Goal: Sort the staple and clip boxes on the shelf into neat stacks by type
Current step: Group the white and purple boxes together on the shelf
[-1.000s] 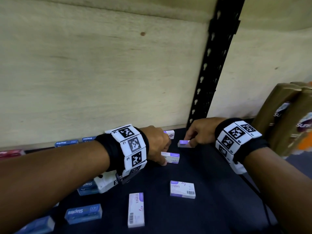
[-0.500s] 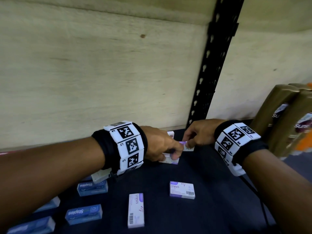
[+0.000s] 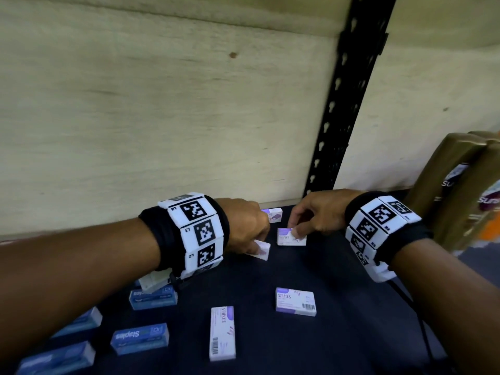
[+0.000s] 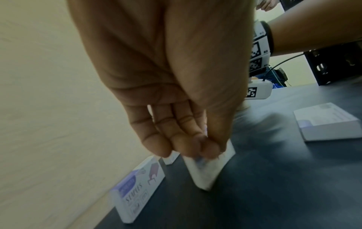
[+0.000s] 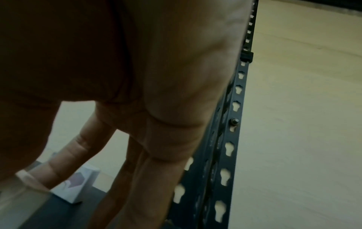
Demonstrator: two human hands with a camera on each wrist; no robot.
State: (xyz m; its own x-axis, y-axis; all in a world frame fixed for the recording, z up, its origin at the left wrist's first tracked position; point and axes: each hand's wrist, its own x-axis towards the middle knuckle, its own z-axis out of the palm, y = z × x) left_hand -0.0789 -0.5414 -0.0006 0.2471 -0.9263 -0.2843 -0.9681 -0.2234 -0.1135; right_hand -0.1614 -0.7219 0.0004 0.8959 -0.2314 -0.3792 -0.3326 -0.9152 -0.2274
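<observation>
White-and-purple staple boxes and blue staple boxes lie scattered on the dark shelf (image 3: 338,334). My left hand (image 3: 257,243) pinches one white box (image 3: 262,250) at its edge, and the box hangs tilted just above the shelf (image 4: 207,170). My right hand (image 3: 295,230) grips the far edge of a second white box (image 3: 289,238), which lies flat with its label up. A third white box (image 3: 274,213) stands against the back wall (image 4: 137,190), beyond both hands. The right wrist view shows that box (image 5: 76,187) past my fingers.
Two more white boxes (image 3: 295,301) (image 3: 222,332) lie nearer me. Several blue boxes (image 3: 139,338) sit at the front left. A black slotted upright (image 3: 343,117) rises at the back right, with brown packages (image 3: 460,185) to its right.
My left hand has picked its white box up off the shelf and tilted it. The box under my right hand now lies label up, slightly nearer me.
</observation>
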